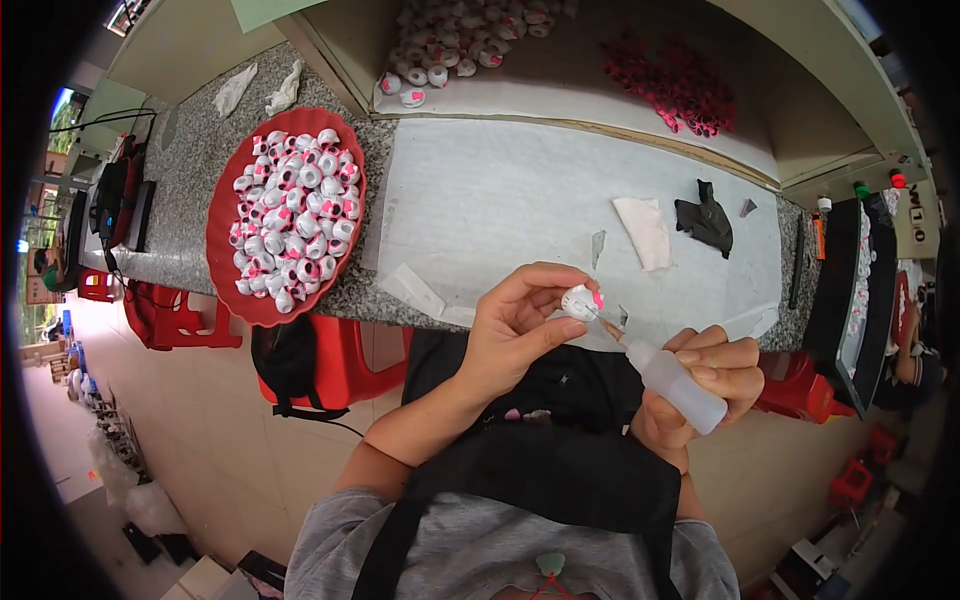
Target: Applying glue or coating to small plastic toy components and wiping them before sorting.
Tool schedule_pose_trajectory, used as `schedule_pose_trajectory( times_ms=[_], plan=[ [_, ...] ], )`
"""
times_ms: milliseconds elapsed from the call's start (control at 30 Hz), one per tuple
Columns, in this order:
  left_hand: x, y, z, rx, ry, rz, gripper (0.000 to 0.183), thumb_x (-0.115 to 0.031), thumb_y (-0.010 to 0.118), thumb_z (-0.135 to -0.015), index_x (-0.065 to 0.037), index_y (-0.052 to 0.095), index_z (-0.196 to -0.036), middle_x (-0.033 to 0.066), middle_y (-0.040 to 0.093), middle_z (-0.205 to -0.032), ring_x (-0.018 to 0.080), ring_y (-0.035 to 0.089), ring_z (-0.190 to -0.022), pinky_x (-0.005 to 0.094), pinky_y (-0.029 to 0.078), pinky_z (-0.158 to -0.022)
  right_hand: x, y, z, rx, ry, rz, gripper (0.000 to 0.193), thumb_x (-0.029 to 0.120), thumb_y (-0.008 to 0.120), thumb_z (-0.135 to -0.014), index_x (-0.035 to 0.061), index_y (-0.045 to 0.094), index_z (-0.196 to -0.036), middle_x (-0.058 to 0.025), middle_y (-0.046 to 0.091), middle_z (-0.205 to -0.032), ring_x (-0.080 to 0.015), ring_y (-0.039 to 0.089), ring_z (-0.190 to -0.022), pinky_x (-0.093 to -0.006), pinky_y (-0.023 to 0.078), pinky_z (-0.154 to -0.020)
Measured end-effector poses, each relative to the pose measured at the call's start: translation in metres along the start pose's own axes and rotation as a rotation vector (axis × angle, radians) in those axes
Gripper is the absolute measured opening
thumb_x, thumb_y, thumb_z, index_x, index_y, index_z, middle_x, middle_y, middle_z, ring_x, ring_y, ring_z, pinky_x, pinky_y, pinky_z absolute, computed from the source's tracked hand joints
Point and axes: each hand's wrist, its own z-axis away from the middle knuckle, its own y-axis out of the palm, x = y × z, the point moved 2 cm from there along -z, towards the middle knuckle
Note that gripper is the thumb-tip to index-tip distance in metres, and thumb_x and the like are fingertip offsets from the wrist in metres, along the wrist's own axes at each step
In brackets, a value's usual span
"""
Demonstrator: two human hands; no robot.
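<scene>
My left hand [508, 328] pinches a small white ball-shaped figure piece [576, 303] with a pink patch between thumb and fingertips, just beyond the table's near edge. My right hand [728, 368] is wrapped round a translucent white squeeze bottle [678, 386] with a thin needle-like tip. The bottle lies tilted, its tip pointing up and left at the piece. Whether the tip touches the piece, I cannot tell. On the left, a red scalloped tray [222, 285] holds a heap of similar white and pink pieces [298, 200].
White paper [480, 210] covers the worktop, with a pale cloth scrap [643, 232] and a black cloth scrap [706, 220] on it. The shelf behind holds more white pieces [470, 35] and a pile of small pink-and-black parts [675, 88]. Red stools [345, 360] stand below the table.
</scene>
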Motion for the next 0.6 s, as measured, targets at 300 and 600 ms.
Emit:
schedule_pose_trajectory(
  times_ms=[300, 600],
  plan=[
    [0.0003, -0.0013, 0.0008, 0.051, 0.142, -0.203, 0.030, 0.009, 0.053, -0.068, 0.001, 0.047, -0.096, 0.0136, 0.046, -0.097, 0.0186, 0.046, -0.092, 0.0291, 0.039, -0.077, 0.0017, 0.0023, -0.0002, 0.070, 0.020, 0.033, 0.034, 0.013, 0.069, -0.060, 0.0063, 0.041, -0.077, -0.0049, 0.041, -0.073, -0.0097, 0.040, -0.053, -0.0189, 0.036, -0.043],
    [0.0017, -0.0030, -0.0044, 0.061, 0.163, -0.210, 0.030, 0.010, 0.052, -0.069, 0.002, 0.048, -0.097, 0.0118, 0.046, -0.100, 0.0174, 0.044, -0.095, 0.0287, 0.035, -0.082, -0.0009, -0.0024, 0.0000, 0.045, 0.061, 0.010, 0.037, 0.008, 0.072, -0.055, 0.0053, 0.044, -0.079, -0.0066, 0.043, -0.075, -0.0123, 0.043, -0.056, -0.0230, 0.039, -0.049]
  ],
)
